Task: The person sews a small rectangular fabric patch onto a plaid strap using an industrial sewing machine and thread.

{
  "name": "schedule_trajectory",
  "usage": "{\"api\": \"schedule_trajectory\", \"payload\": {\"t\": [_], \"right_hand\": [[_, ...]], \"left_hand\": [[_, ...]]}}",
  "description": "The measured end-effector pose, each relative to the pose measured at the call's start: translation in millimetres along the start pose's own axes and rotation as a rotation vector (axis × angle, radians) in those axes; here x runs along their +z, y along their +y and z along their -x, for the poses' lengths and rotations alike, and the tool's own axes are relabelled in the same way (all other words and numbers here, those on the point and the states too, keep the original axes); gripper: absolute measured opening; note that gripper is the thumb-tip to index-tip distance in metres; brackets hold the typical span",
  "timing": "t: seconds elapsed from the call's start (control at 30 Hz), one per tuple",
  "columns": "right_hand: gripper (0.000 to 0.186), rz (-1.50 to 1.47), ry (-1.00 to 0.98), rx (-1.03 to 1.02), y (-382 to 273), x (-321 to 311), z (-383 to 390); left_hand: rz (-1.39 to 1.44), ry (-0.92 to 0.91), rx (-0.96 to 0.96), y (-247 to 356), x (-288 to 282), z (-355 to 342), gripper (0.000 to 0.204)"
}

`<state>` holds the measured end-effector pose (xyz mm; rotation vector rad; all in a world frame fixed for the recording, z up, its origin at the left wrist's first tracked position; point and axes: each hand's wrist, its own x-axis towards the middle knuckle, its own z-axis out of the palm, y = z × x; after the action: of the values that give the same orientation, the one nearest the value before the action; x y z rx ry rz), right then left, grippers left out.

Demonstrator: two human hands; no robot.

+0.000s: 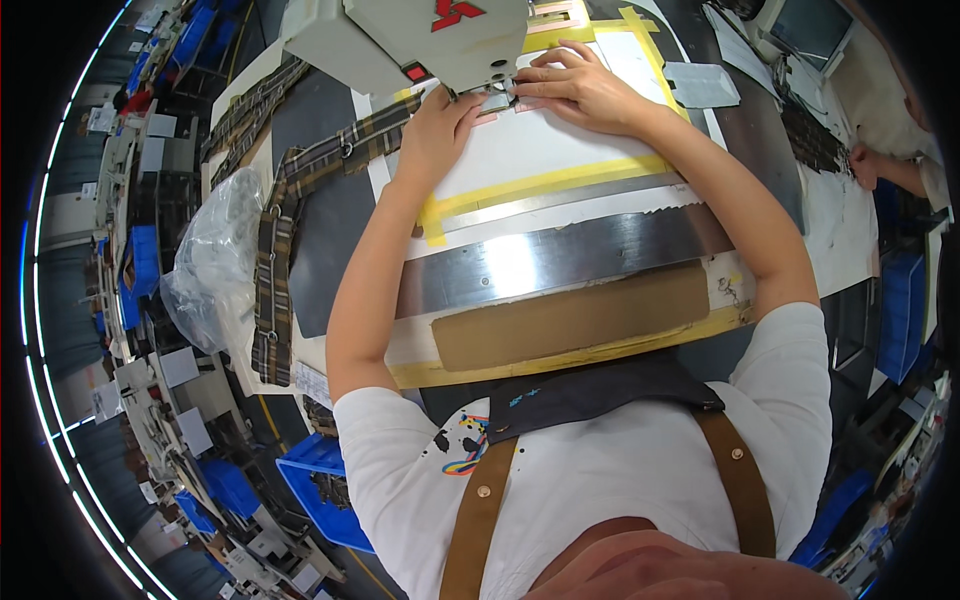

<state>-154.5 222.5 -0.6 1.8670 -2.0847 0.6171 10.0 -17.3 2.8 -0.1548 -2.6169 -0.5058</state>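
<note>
A white sewing machine head (430, 45) stands over the work surface at the top. My left hand (433, 140) is closed on the end of a brown plaid strap (370, 135), just left of the needle area. The strap carries metal rings and runs left, then bends down along the table's left side. My right hand (585, 92) lies right of the metal presser foot (497, 100), fingers stretched out and somewhat spread, fingertips close to the foot. The machine hides part of the fingertips, and what lies under the foot is hard to make out.
Yellow tape (560, 178) edges the white work plate. A metal strip (560, 255) and a brown pad (570, 318) lie nearer me. Left are a clear plastic bag (215, 260), more plaid straps (250, 115) and a blue crate (320, 490). Another person's hand (868, 165) is at the right.
</note>
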Motion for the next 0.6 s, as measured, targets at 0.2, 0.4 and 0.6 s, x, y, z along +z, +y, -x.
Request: {"api": "schedule_trajectory", "payload": {"t": [0.2,0.4,0.6], "right_hand": [[0.037,-0.026,-0.014,0.036,-9,-3,2],[0.039,-0.016,-0.032,0.039,-14,-9,2],[0.037,0.024,0.045,0.019,-14,-4,6]], "left_hand": [[0.025,0.001,-0.036,2,1,3,0.019],[0.004,0.018,0.019,3,2,6,0.022],[0.002,0.002,0.035,8,0,5,0.023]]}}
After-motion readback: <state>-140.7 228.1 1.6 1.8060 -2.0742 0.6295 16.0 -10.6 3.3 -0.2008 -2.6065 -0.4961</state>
